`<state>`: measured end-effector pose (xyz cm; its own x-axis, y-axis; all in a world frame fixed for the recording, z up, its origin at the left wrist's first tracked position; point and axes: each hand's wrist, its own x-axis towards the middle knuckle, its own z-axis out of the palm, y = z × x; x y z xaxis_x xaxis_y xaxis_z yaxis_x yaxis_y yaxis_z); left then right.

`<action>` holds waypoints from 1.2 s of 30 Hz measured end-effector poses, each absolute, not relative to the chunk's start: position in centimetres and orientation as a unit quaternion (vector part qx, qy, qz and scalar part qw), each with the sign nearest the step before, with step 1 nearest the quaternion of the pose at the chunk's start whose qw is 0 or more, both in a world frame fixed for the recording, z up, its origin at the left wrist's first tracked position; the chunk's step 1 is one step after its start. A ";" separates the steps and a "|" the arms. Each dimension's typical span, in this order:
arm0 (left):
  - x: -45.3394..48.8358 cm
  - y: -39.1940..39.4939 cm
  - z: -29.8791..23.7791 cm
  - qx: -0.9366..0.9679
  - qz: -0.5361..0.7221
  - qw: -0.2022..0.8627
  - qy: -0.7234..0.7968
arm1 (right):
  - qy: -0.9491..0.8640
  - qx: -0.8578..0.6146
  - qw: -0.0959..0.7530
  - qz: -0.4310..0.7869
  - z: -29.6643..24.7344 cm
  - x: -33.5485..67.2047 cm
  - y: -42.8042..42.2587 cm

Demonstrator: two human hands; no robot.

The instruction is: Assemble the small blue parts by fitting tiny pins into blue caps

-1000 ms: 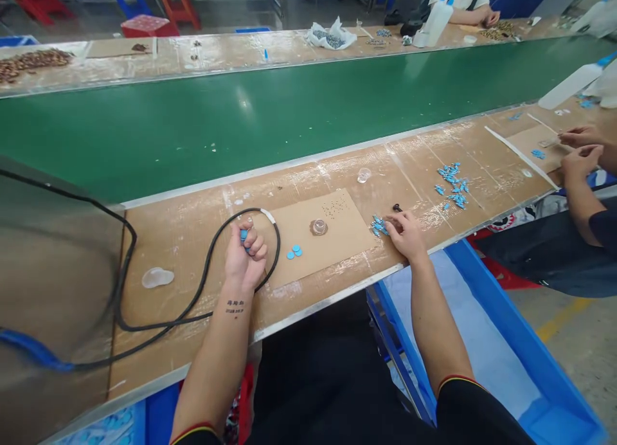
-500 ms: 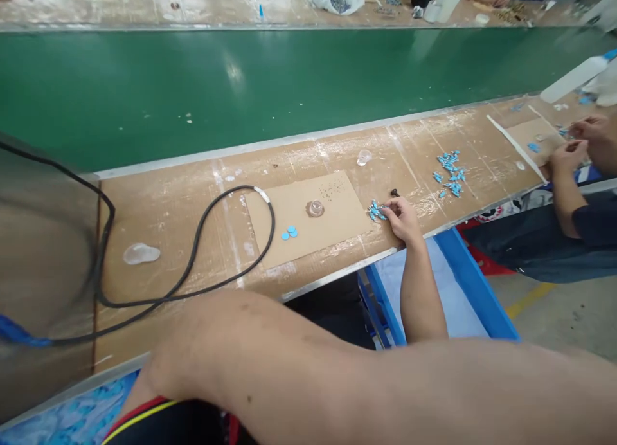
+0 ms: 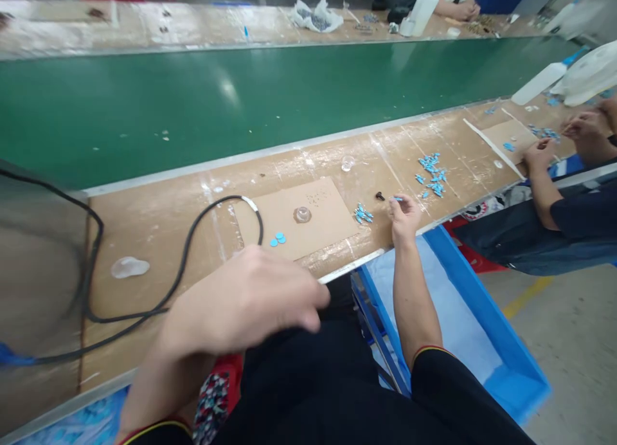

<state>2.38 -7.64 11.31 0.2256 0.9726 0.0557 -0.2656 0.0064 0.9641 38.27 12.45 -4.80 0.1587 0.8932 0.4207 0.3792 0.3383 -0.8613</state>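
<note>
Head view: a worker's right hand [image 3: 405, 221] is holding one small blue piece [image 3: 397, 199] above the table [image 3: 159, 220], its fingers closing together on it, while the left hand [image 3: 260, 297] is hanging blurred over the near edge with its fingers bent; whether they are gripping anything cannot be told. Three blue discs [image 3: 280, 236] are lying close together on one cardboard sheet [image 3: 332, 229], where one small clear cup [image 3: 303, 213] is standing within a brown ring, its contents too small to tell, near scattered brown specks [image 3: 318, 196]. A second clear cup [image 3: 347, 164] is sitting beyond the sheet. Two heaps of blue pieces are lying toward the right hand's side, too crowded to count: a small heap [image 3: 364, 215] just beside the sheet and a larger heap [image 3: 436, 186] farther right. One dark piece [image 3: 380, 195] is resting near the fingers. Below the table, one blue bin [image 3: 501, 342] is holding a pale liner [image 3: 453, 303]; across the green belt [image 3: 202, 104], one white bag [image 3: 332, 22] is holding many grey pieces [image 3: 318, 24].
</note>
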 end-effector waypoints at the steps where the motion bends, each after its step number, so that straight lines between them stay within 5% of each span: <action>1: 2.1 -5.8 11.1 0.505 0.475 0.619 0.369 | -0.593 -0.514 0.575 0.232 -4.3 37.4 12.2; 4: 1.7 -1.5 8.9 0.310 0.619 0.583 0.425 | -0.579 -0.468 0.625 0.234 -2.5 33.4 11.0; 9: 1.0 0.5 4.5 0.036 0.670 0.651 0.355 | -0.679 -0.377 0.547 0.311 -1.1 24.8 9.8; 19: 2.1 -0.2 3.1 0.039 0.682 0.629 0.371 | -0.652 -0.430 0.532 0.327 -5.6 22.2 10.8; 36: 2.0 -0.4 3.3 -0.052 0.677 0.670 0.300 | -0.654 -0.421 0.548 0.307 -5.6 22.0 9.7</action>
<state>1.99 -0.41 3.26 -0.0978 0.8756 -0.4731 -0.9384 0.0773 0.3369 22.00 9.67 -5.56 -0.0442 0.8873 0.4591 0.2152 0.4573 -0.8629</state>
